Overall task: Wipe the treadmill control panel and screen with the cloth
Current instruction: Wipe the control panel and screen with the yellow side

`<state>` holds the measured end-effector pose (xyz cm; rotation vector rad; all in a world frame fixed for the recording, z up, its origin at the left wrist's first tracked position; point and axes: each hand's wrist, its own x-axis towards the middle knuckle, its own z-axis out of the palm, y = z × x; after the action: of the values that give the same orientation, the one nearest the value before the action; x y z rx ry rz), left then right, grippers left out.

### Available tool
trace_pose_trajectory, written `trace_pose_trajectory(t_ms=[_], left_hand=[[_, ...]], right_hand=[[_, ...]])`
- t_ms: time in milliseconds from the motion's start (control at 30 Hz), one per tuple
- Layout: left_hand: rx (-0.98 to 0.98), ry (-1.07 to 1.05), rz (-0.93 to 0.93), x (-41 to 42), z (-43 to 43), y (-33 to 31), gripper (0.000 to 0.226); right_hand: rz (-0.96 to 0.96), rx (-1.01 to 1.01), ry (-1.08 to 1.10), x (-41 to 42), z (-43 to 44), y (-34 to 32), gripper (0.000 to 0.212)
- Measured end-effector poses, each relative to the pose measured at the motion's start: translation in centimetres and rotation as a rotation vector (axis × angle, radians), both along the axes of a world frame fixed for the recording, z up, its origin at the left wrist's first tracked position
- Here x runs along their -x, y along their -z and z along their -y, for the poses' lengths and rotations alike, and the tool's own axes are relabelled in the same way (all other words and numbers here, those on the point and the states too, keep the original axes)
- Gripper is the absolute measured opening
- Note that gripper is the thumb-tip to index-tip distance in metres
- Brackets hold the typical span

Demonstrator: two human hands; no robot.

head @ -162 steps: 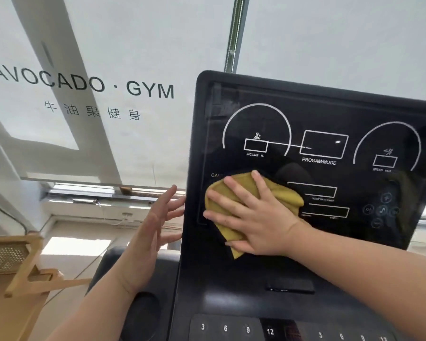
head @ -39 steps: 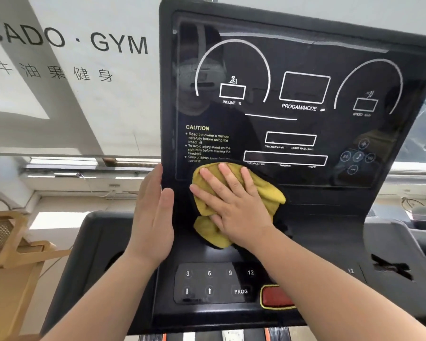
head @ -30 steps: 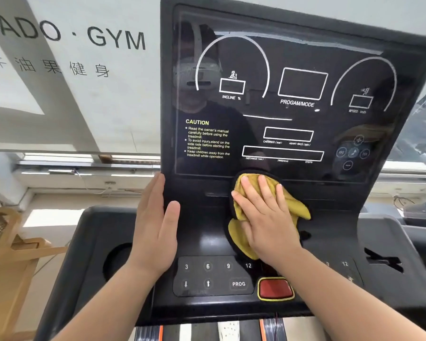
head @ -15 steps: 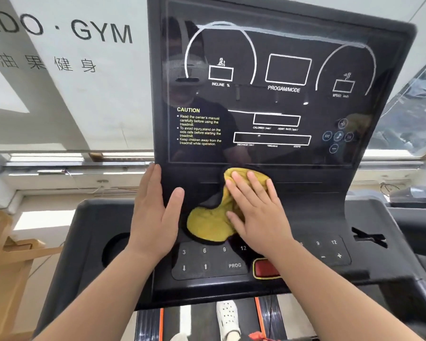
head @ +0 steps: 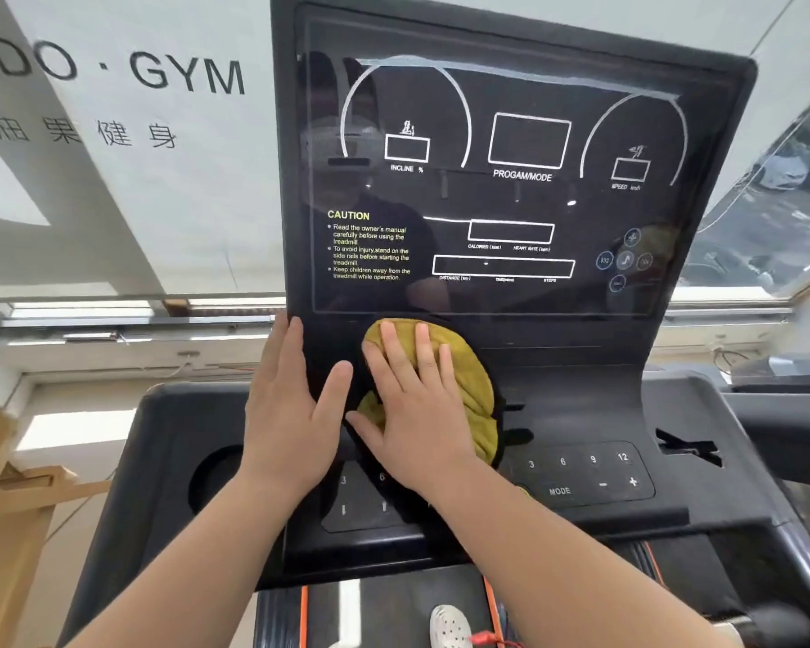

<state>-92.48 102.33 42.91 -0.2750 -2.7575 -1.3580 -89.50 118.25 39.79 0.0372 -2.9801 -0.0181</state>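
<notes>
The treadmill's black screen [head: 510, 189] stands upright with white dial outlines and a yellow CAUTION text. Below it the control panel [head: 585, 474] carries number keys and a MODE key. A yellow cloth [head: 473, 395] lies bunched on the black strip just under the screen. My right hand [head: 417, 413] presses flat on the cloth, fingers spread and pointing up. My left hand [head: 291, 418] rests flat and empty on the console's left edge, right beside the cloth. The left keypad and the red stop button are hidden under my right hand and arm.
A round cup holder [head: 216, 479] sits in the left tray, a slotted holder [head: 688, 449] in the right tray. The belt [head: 394, 615] and a white shoe [head: 450, 626] show below. A wooden frame [head: 15, 484] stands at left. A wall with GYM lettering [head: 188, 77] is behind.
My right hand has slid the cloth left and up along the strip under the screen, bunching it beneath the palm. The left hand has stayed on the console edge.
</notes>
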Motion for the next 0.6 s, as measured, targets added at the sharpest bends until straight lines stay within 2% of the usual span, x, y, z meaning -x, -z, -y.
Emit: trace_pose_trajectory(t_ms=[67, 167, 333, 400, 500, 600], left_hand=[[0.106, -0.013, -0.083, -0.5, -0.6, 0.2, 0.084], [0.212, 0.007, -0.181, -0.8, -1.8, 0.7, 0.083], [0.267, -0.05, -0.206, -0.2, -3.4, 0.6, 0.079], [0.273, -0.08, -0.27, 0.1, -3.7, 0.0, 0.075], [0.308, -0.109, -0.363, 0.9, -4.0, -1.1, 0.072], [0.351, -0.172, -0.349, 2.0, -4.4, -2.3, 0.074]], right_hand=[[-0.02, 0.016, -0.011, -0.5, -1.9, 0.4, 0.08], [-0.079, 0.033, 0.113, -1.3, -5.9, 1.2, 0.083], [-0.162, 0.042, 0.184, 0.3, -11.1, 0.0, 0.088], [-0.216, 0.039, 0.198, 2.2, -12.8, -1.8, 0.094], [-0.282, -0.022, 0.153, 5.3, -15.2, -5.2, 0.102], [-0.356, -0.117, 0.044, 7.9, -16.5, -8.7, 0.104]])
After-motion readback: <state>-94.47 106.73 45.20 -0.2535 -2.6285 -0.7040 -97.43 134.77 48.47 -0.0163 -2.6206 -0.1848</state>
